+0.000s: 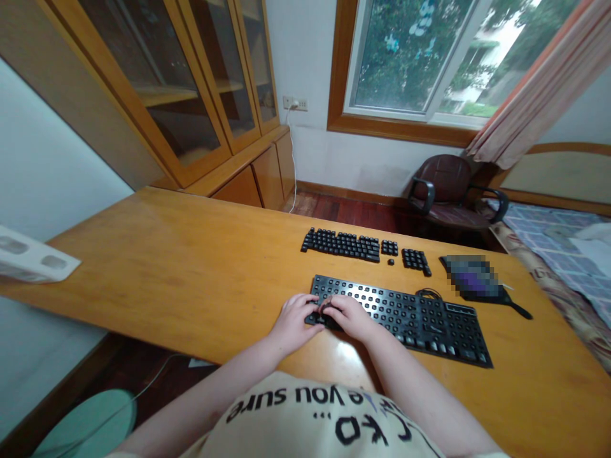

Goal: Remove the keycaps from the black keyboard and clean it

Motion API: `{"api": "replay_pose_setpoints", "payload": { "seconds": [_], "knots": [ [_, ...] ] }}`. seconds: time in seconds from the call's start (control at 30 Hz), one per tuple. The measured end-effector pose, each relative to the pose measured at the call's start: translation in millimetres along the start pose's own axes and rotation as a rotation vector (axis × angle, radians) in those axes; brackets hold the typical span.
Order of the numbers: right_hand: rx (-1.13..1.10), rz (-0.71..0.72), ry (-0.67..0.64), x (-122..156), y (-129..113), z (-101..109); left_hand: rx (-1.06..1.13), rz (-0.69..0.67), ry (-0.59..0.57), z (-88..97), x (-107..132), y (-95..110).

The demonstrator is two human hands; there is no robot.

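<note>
A black keyboard [391, 312] lies at a slant on the desk with most of its keycaps off, showing rows of bare switches. My left hand [294, 321] grips its left end, fingers over the edge and thumb at the near corner. Over that same end, my right hand [351, 316] has its fingers bent and drawn together at the switches. Whatever small piece may be between them is hidden. Behind the keyboard, loose black keycaps [344, 245] lie set out in keyboard order, with number-pad keycaps [415, 261] in a separate block.
To the right, a dark bag-like item [470, 280], partly blurred out, lies on the wooden desk [191, 273]. A coiled cable [429, 294] sits behind the keyboard. A white object [38, 257] stands at the left edge. Beyond the desk is an armchair [446, 191].
</note>
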State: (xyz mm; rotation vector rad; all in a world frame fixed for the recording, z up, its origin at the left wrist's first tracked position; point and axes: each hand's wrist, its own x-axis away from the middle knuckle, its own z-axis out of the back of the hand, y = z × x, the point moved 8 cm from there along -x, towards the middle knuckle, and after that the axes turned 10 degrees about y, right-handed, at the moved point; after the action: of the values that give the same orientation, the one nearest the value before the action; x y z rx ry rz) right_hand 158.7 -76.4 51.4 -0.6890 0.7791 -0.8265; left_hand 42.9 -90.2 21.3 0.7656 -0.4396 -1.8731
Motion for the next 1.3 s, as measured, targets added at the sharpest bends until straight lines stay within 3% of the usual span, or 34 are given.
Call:
{"api": "replay_pose_setpoints", "payload": {
  "seconds": [0.23, 0.43, 0.63, 0.77, 1.0, 1.3],
  "knots": [
    [-0.023, -0.126, 0.033, 0.6, 15.1, 0.2, -0.01, 0.025, 0.001, -2.0, -1.7, -2.9],
    [-0.505, -0.408, 0.249, 5.3, 44.7, 3.1, -0.003, 0.017, 0.03, -0.8, -2.0, -2.7],
    [-0.627, -0.503, 0.346, 7.5, 53.5, 3.7, 0.061, 0.046, 0.1, 3.6, 0.3, -8.1],
    [-0.617, -0.461, 0.372, 6.0, 50.2, 9.3, 0.121, 0.104, 0.15, 10.1, -0.1, -0.7],
    [-0.578, -0.381, 0.399, 5.1, 47.6, 15.8, 0.245, 0.257, 0.108, 2.7, -19.5, 12.8],
    [-0.413, -0.199, 0.294, -0.9, 29.5, 18.8, 0.195, 0.017, 0.135, -5.3, -27.5, 13.8]
  ]
}}
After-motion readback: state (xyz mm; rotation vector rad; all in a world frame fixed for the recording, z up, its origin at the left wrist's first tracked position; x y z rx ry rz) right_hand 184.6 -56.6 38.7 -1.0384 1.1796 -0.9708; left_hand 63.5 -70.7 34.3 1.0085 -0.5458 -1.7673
